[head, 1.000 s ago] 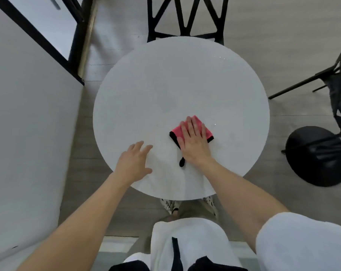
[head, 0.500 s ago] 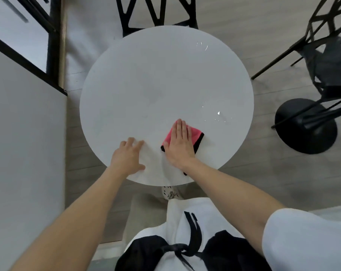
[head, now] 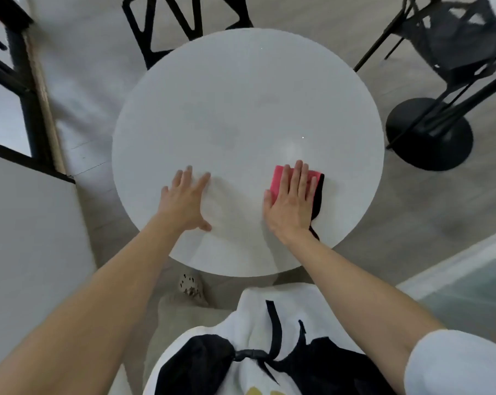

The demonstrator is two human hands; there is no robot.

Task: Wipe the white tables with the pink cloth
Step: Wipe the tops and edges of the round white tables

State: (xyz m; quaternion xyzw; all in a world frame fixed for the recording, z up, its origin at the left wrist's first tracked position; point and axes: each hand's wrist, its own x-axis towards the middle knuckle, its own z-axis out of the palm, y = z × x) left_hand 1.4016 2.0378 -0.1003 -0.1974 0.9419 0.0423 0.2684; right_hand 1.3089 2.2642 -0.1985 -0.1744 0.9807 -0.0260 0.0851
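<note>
Head view: the right hand (head: 293, 206) presses flat, fingers straight, on the pink cloth (head: 279, 181) at about four o'clock on the round white table (head: 241, 109). The left hand (head: 184, 201) rests open-fingered at seven o'clock.

Mostly covered by the right hand (head: 291, 206), the pink cloth (head: 278, 180): only a pink strip left of the fingers (head: 298, 178) and a black edge on the right showing. Base of the white counter (head: 241, 95) hidden beneath its top, along with part of a patterned shoe (head: 190, 285) at the near rim. Cut off by the top edge, the black chair (head: 184, 21) and a second chair (head: 454, 38) at the corner. Slightly blurred, the left hand (head: 184, 201).
</note>
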